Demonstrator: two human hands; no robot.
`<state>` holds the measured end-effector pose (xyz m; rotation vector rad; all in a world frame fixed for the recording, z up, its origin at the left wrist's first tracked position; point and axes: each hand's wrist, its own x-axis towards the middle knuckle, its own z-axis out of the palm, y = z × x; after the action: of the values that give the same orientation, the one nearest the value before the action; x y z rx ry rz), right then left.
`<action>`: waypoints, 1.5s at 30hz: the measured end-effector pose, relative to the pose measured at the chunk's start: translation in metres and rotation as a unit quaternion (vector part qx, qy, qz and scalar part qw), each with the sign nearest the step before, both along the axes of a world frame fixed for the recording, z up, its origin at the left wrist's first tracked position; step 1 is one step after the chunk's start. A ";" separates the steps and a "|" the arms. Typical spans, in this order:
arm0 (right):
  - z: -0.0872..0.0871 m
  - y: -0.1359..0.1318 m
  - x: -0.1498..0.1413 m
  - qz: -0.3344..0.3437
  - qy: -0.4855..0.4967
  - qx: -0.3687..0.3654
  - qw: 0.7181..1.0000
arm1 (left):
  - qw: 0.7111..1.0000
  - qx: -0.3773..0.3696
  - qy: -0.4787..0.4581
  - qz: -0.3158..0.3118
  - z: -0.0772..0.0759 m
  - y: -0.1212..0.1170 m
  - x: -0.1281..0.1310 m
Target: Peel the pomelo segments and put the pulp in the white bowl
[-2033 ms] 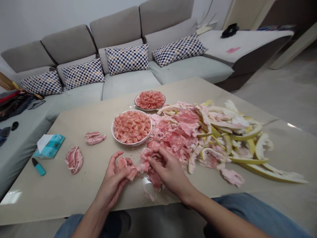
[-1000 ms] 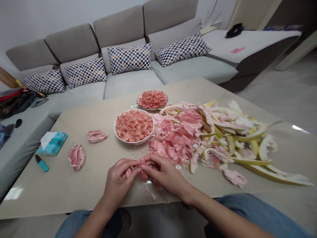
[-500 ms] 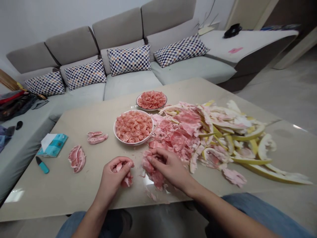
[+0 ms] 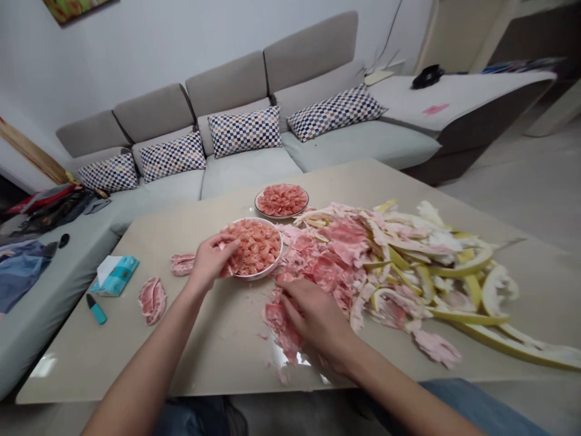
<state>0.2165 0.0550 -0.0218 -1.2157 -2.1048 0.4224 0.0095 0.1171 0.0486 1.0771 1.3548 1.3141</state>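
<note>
My left hand is at the left rim of a white bowl full of pink pomelo pulp. Its fingers are closed around pieces of peeled pomelo pulp, partly hidden by the hand. My right hand rests low over torn pomelo membrane near the front of the table, fingertips pinched on some of it. Two pomelo segments with membrane on, one nearer and one farther, lie left of the bowl; my left hand is close to the farther one.
Behind the bowl stands a dark-rimmed plate of pulp. A large heap of membrane and yellow-white pomelo rind covers the table's right side. A tissue pack and a small teal-handled knife lie at left. Beyond is a grey sofa.
My left hand has moved forward from the table's front to the bowl with the pulp. My right hand has dropped slightly onto the membrane. The camera view has tilted up.
</note>
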 end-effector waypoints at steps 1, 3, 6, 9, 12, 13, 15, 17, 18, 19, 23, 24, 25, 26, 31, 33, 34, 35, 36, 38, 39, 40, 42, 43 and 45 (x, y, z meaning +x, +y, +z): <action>0.000 0.000 0.001 0.001 -0.006 -0.002 1.000 | 1.000 0.001 0.000 0.000 0.004 0.009 0.000; 0.002 0.001 0.002 -0.004 -0.012 0.004 1.000 | 1.000 -0.007 -0.010 -0.005 0.009 0.019 -0.002; 0.005 0.000 0.002 -0.007 -0.014 0.015 1.000 | 0.998 -0.030 -0.053 -0.021 0.014 0.015 -0.003; 0.009 -0.004 0.001 0.003 -0.007 0.012 1.000 | 0.988 -0.061 -0.130 -0.048 0.013 -0.004 0.001; 0.012 -0.010 -0.003 0.033 0.052 0.041 0.997 | 0.969 -0.097 -0.218 -0.069 0.008 -0.029 0.010; 0.013 -0.013 -0.005 0.048 0.073 0.052 0.995 | 0.961 -0.105 -0.245 -0.071 0.006 -0.038 0.012; 0.015 -0.017 -0.010 0.075 0.099 0.065 0.990 | 0.945 -0.120 -0.296 -0.070 0.002 -0.054 0.016; 0.016 -0.021 -0.014 0.093 0.106 0.076 0.987 | 0.931 -0.130 -0.336 -0.066 -0.002 -0.068 0.019; 0.016 -0.022 -0.015 0.101 0.106 0.083 0.986 | 0.925 -0.133 -0.350 -0.064 -0.004 -0.074 0.020; 0.016 -0.023 -0.016 0.109 0.104 0.088 0.985 | 0.919 -0.136 -0.365 -0.062 -0.006 -0.079 0.020; 0.013 -0.024 -0.018 0.140 0.101 0.081 0.982 | 0.881 -0.165 -0.441 -0.049 -0.015 -0.094 0.023; 0.012 -0.024 -0.018 0.149 0.104 0.074 0.981 | 0.870 -0.173 -0.458 -0.050 -0.017 -0.096 0.024; 0.012 -0.025 -0.018 0.157 0.113 0.063 0.979 | 0.861 -0.178 -0.473 -0.054 -0.019 -0.098 0.024; 0.012 -0.025 -0.019 0.163 0.129 0.048 0.977 | 0.855 -0.180 -0.483 -0.060 -0.021 -0.099 0.024; 0.016 -0.023 -0.022 0.121 0.255 -0.116 0.952 | 0.837 -0.207 -0.497 -0.096 -0.027 -0.104 0.014; 0.018 -0.020 -0.022 0.087 0.298 -0.221 0.924 | 0.837 -0.210 -0.493 -0.110 -0.029 -0.105 0.009; 0.019 -0.019 -0.022 0.076 0.324 -0.272 0.903 | 0.840 -0.207 -0.488 -0.114 -0.030 -0.105 0.007; 0.019 -0.017 -0.022 0.069 0.353 -0.316 0.878 | 0.846 -0.204 -0.479 -0.115 -0.032 -0.105 0.006; 0.020 -0.016 -0.021 0.066 0.384 -0.351 0.851 | 0.857 -0.198 -0.463 -0.109 -0.034 -0.105 0.005; 0.020 -0.015 -0.020 0.069 0.440 -0.402 0.800 | 0.901 -0.165 -0.395 -0.075 -0.041 -0.104 0.005; 0.021 -0.014 -0.019 0.072 0.462 -0.420 0.778 | 0.928 -0.138 -0.342 -0.050 -0.045 -0.103 0.005; 0.022 -0.014 -0.018 0.074 0.478 -0.434 0.760 | 0.955 -0.103 -0.277 -0.022 -0.049 -0.102 0.005; 0.025 -0.015 -0.016 0.076 0.496 -0.452 0.738 | 0.988 -0.039 -0.151 0.021 -0.056 -0.101 0.005; 0.027 -0.016 -0.015 0.077 0.498 -0.456 0.733 | 0.994 -0.010 -0.103 0.034 -0.057 -0.100 0.004; 0.029 -0.018 -0.013 0.084 0.499 -0.457 0.732 | 0.997 0.040 -0.044 0.048 -0.057 -0.099 0.003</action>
<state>0.2034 0.0372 0.0072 -0.8611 -0.9772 1.8714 0.0127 0.0178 -0.0082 1.0066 1.3109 1.4798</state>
